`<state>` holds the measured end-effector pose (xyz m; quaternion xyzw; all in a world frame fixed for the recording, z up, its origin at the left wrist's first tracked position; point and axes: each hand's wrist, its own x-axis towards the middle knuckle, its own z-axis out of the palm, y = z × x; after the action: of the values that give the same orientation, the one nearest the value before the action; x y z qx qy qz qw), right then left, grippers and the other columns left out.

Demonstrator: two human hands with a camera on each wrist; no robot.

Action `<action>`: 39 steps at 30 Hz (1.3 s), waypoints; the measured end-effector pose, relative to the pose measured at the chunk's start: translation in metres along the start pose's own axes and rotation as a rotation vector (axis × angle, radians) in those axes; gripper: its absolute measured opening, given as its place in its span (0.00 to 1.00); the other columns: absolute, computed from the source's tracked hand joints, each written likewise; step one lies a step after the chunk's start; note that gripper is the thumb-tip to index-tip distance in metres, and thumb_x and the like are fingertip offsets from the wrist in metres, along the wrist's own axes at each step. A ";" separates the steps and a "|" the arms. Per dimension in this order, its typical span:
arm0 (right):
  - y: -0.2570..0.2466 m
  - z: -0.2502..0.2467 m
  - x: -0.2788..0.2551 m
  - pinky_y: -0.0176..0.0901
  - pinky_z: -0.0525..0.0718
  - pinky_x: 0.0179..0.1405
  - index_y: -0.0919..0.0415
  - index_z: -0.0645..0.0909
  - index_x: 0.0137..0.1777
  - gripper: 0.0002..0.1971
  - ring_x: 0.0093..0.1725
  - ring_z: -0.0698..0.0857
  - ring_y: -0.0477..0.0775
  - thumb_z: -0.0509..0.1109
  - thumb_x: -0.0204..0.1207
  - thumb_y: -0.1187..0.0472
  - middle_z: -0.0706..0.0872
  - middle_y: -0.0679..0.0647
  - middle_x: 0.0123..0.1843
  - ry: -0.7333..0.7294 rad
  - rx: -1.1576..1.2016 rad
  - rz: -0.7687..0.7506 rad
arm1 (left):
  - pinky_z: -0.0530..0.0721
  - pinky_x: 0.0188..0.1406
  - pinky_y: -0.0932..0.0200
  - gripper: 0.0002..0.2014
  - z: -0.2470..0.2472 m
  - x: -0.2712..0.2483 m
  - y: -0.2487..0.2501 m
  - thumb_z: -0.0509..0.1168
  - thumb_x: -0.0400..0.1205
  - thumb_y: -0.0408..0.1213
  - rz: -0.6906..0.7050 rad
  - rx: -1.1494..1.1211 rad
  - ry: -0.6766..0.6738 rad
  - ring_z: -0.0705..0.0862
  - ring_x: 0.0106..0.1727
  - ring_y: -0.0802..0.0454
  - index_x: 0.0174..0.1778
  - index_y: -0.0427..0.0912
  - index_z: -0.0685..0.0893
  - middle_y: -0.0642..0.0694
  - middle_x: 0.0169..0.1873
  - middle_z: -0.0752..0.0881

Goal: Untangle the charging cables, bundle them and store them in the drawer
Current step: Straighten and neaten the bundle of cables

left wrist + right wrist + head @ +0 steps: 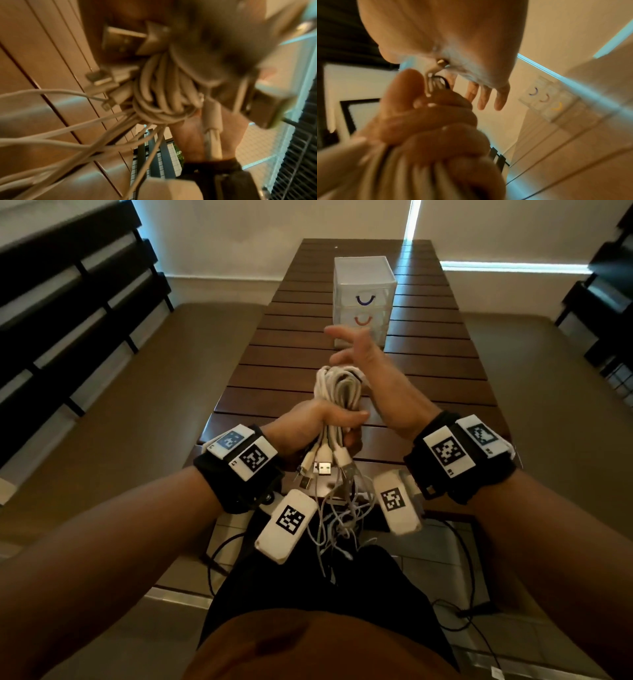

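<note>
Nearest the camera, loose white cable tails (337, 518) hung below the table edge toward a tiled floor, where thin black cords lay. Above them the left hand (318, 424) was closed in a fist round the bundle of white charging cables (337, 392), held over the near end of the dark slatted wooden table (428, 364). The bundle's long axis ran roughly away from the person: its looped end pointed toward the far end of the table, and its USB plugs (323, 467) pointed back at the person. The right hand (363, 354) hovered just beyond and right of the loops, fingers spread and relaxed, holding nothing. Farther along the table stood a small clear drawer unit (364, 299) with drawers shut, well apart from the hands. Beige walls and dark slatted chairs flanked the table.

The left wrist view, blurred, showed turns of cable wound round the bundle (159, 94) beside the plugs (101, 78), which the head view hid. The right wrist view showed a yellow handle on the unit's third drawer (557, 107), hidden behind the right hand in the head view.
</note>
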<state>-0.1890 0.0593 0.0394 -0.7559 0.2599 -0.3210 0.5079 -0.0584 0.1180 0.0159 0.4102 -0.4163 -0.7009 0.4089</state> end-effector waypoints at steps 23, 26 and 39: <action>-0.006 0.010 0.008 0.39 0.85 0.59 0.50 0.77 0.71 0.20 0.56 0.85 0.43 0.70 0.79 0.60 0.84 0.50 0.57 0.185 -0.175 -0.078 | 0.81 0.64 0.39 0.02 -0.033 -0.020 0.007 0.64 0.74 0.31 0.025 -0.199 0.265 0.88 0.36 0.45 0.37 0.37 0.78 0.44 0.26 0.81; -0.012 0.020 0.017 0.37 0.83 0.58 0.52 0.83 0.65 0.18 0.58 0.82 0.43 0.73 0.74 0.56 0.82 0.49 0.59 0.254 -0.408 -0.288 | 0.72 0.70 0.33 0.02 -0.028 -0.016 0.005 0.66 0.74 0.30 0.023 -0.138 0.272 0.86 0.33 0.44 0.37 0.35 0.80 0.42 0.26 0.82; -0.003 0.014 0.022 0.43 0.86 0.58 0.61 0.85 0.61 0.13 0.55 0.87 0.45 0.71 0.77 0.65 0.89 0.52 0.55 0.095 -0.437 -0.172 | 0.83 0.60 0.36 0.08 -0.026 -0.017 0.004 0.69 0.69 0.26 0.024 0.020 0.361 0.86 0.36 0.39 0.43 0.30 0.84 0.35 0.32 0.85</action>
<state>-0.1633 0.0529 0.0434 -0.8513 0.2815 -0.3346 0.2900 -0.0281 0.1263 0.0154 0.5286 -0.3477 -0.6067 0.4812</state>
